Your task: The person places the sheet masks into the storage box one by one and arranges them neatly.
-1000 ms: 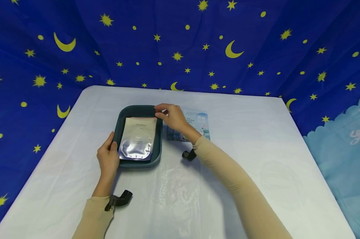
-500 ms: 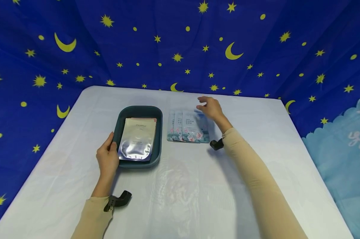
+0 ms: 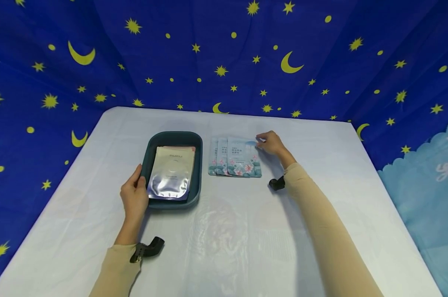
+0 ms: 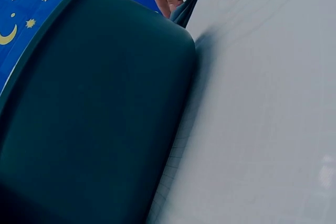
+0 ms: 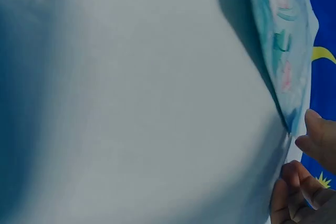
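Both hands work well apart: the left hand (image 3: 135, 197) grips the near left side of the tray, thumb over its rim, while the right hand (image 3: 274, 144) has thumb and fingers at the far right corner of the blue packets; whether they pinch it I cannot tell. A second ago that hand was at the tray's far right corner, and half a second ago it hovered over the blue packets. Blue cloth (image 3: 216, 57) with yellow moons and stars hangs behind the white table (image 3: 224, 247). Left of centre sits the dark green tray (image 3: 198, 165), in the same place as before. Just right of it, three flowered blue packets (image 3: 242, 159) overlap in a row, now fully uncovered but for that corner. Inside the tray lies a shiny cream-and-silver packet (image 3: 172, 173), unmoved.
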`<action>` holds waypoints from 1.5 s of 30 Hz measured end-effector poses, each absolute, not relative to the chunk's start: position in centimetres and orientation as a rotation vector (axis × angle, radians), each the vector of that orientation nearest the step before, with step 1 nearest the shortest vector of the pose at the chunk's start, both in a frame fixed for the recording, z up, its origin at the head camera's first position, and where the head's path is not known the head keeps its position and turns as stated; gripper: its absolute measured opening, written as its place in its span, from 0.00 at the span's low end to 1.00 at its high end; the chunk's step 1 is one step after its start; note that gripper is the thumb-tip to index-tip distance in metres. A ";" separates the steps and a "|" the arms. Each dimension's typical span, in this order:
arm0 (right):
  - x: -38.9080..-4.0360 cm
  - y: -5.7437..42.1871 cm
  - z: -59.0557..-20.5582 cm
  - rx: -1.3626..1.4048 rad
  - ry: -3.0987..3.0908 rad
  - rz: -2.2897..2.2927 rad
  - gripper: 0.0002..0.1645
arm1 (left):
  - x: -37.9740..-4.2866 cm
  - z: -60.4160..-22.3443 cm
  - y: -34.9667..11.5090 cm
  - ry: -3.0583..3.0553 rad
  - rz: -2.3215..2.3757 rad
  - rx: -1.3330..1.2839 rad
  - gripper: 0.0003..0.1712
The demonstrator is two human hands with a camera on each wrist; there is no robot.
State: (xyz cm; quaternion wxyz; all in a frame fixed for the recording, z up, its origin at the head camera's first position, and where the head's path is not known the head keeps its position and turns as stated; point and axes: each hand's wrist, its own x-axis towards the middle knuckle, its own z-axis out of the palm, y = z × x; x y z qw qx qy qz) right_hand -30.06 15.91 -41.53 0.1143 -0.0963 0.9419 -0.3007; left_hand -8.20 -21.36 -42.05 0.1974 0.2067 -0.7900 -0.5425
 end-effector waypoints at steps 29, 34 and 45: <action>-29.1 16.9 -42.2 -0.170 2.765 -1.168 0.07 | -8.3 -42.0 -21.4 -2.213 -1.522 0.558 0.25; -28.5 16.9 -40.8 -0.134 2.660 -1.385 0.09 | -8.2 -42.0 -21.4 -2.214 -1.518 0.566 0.25; -27.9 12.0 -35.4 -0.116 2.453 -1.820 0.08 | -8.2 -42.2 -21.5 -2.200 -1.522 0.573 0.25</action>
